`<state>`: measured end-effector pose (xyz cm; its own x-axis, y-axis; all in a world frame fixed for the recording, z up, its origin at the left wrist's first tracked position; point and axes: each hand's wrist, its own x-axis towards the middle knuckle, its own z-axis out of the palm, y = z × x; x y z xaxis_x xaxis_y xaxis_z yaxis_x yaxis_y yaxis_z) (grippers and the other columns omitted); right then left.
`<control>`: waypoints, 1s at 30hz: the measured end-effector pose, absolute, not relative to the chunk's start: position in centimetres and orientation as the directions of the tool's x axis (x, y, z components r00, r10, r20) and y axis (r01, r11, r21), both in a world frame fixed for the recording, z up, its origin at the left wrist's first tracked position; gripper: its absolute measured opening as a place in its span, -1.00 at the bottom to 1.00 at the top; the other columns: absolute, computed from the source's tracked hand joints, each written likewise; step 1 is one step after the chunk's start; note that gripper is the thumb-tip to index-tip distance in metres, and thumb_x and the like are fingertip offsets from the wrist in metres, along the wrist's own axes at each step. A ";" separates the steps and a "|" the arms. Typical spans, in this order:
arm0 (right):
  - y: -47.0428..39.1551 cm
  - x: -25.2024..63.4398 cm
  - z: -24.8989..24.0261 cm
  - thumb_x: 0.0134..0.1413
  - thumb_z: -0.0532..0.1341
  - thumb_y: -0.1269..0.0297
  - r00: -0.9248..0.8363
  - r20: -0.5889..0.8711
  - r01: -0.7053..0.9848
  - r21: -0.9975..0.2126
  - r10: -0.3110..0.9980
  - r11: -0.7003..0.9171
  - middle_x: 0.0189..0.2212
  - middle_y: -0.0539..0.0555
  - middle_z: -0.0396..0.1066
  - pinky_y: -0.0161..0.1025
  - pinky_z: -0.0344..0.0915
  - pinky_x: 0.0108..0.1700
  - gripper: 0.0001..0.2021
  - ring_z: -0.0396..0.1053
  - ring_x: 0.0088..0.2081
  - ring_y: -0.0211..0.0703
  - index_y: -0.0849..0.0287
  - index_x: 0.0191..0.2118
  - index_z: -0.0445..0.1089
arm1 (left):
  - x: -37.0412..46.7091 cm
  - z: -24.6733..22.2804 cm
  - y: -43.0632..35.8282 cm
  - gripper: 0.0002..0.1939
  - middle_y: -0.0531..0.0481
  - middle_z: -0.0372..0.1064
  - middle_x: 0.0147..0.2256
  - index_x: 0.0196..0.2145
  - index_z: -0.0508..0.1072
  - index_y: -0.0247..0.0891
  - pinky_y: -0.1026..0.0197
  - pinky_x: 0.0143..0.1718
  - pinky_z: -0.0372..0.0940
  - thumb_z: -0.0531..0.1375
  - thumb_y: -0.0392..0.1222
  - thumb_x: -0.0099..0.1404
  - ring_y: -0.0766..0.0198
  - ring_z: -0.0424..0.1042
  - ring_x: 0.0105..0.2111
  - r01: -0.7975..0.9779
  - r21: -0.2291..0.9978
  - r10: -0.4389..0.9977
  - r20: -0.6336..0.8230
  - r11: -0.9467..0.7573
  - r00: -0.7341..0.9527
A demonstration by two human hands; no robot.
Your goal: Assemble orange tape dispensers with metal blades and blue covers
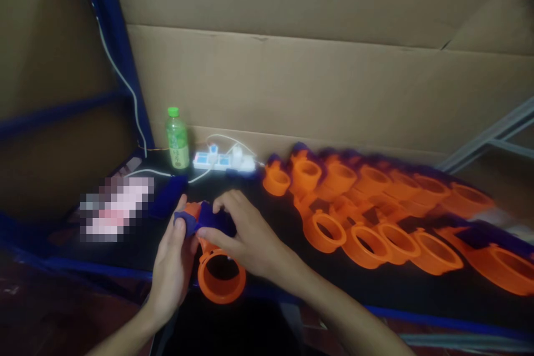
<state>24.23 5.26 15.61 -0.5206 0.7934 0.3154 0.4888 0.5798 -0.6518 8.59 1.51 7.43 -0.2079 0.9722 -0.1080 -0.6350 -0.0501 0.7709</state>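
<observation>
Both hands are on an orange plastic part with a round ring [222, 277] that hangs toward me over the front edge of the table. A dark blue piece [214, 218] covers its upper end; whether it is cloth or plastic I cannot tell. My left hand [173, 258] grips that end from the left, thumb against the blue edge. From the right, my right hand [237, 225] pinches the blue piece between thumb and fingers. Some fingertips are hidden behind the part.
Several similar orange ring parts [369, 245] with blue ends lie in rows on the black table [267, 250] at right. Behind stand a green-capped bottle [178, 139] and a white power strip [225, 161] with cables. A blue metal post [119, 39] rises at left before cardboard walls [292, 83].
</observation>
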 end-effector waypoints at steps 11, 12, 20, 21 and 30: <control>4.6 24.6 14.7 0.09 0.35 -0.05 -0.497 0.178 0.349 -0.855 0.849 0.384 -0.15 0.03 0.36 -0.23 0.23 -0.15 -0.60 0.28 -0.19 -0.18 0.09 -0.19 0.24 | 8.9 7.5 0.2 -0.35 -0.05 0.21 0.33 0.33 0.24 0.01 -0.03 0.35 0.04 0.23 0.12 0.34 -0.02 0.04 0.39 -0.535 0.832 0.967 0.011 -0.149 -0.253; 4.5 24.6 14.6 0.06 0.38 -0.03 -0.509 0.168 0.292 -0.889 0.844 0.353 -0.14 0.02 0.36 -0.24 0.23 -0.15 -0.58 0.28 -0.19 -0.19 0.09 -0.18 0.23 | 8.9 7.5 0.0 -0.33 -0.04 0.18 0.35 0.34 0.23 0.01 -0.05 0.36 0.02 0.24 0.13 0.33 -0.03 0.00 0.40 -0.528 0.833 0.967 0.032 -0.164 -0.251; 3.4 23.8 13.6 0.01 0.43 0.03 -0.470 0.145 -0.125 -0.987 0.871 0.097 -0.22 -0.02 0.30 -0.28 0.22 -0.11 -0.59 0.25 -0.21 -0.24 0.08 -0.17 0.26 | 9.2 7.8 -1.3 -0.15 -0.10 0.28 0.29 0.38 0.13 0.01 -0.14 0.31 0.12 0.31 0.18 0.23 -0.18 0.14 0.33 -0.564 0.798 0.973 0.116 -0.210 -0.197; 3.5 23.7 13.5 0.03 0.42 0.03 -0.469 0.124 -0.140 -0.988 0.875 0.065 -0.25 -0.03 0.29 -0.29 0.21 -0.12 -0.61 0.23 -0.23 -0.25 0.09 -0.18 0.28 | 9.3 7.8 -1.3 -0.15 -0.11 0.29 0.28 0.38 0.14 -0.01 -0.13 0.31 0.12 0.31 0.19 0.23 -0.18 0.15 0.33 -0.569 0.796 0.974 0.114 -0.207 -0.195; 3.2 24.1 13.8 0.04 0.41 0.03 -0.491 -0.012 -0.165 -0.981 0.871 -0.106 -0.35 -0.05 0.27 -0.31 0.15 -0.23 -0.66 0.19 -0.31 -0.27 0.10 -0.20 0.36 | 9.3 8.3 -1.3 -0.10 -0.14 0.36 0.22 0.36 0.20 -0.04 -0.14 0.28 0.17 0.35 0.23 0.15 -0.24 0.20 0.29 -0.574 0.798 0.980 0.109 -0.185 -0.164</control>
